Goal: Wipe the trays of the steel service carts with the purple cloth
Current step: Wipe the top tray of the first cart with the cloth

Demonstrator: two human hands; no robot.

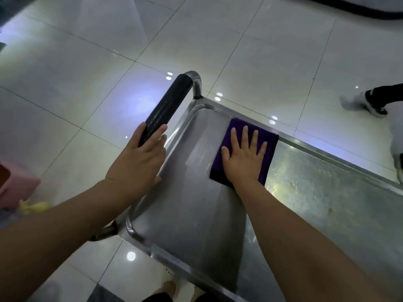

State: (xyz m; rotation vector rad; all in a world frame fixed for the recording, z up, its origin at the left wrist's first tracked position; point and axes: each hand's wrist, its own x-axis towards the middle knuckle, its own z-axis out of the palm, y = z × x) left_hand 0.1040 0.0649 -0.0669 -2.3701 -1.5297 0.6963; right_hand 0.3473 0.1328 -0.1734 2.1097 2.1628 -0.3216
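Glossy pale floor tiles (250, 51) surround the steel cart whose top tray (185, 203) we lean over. Our right hand (243, 156) lies flat with straight, spread fingers on the purple cloth (270, 149), pressing it onto the tray near its far rim. Beyond the cloth, away from the handle, the tray looks speckled and dull; between cloth and handle it looks smoother. Our left hand (139, 162) curls around the black grip of the cart handle (165, 105). Left of the handle, a pink container (15, 184) stands on the floor.
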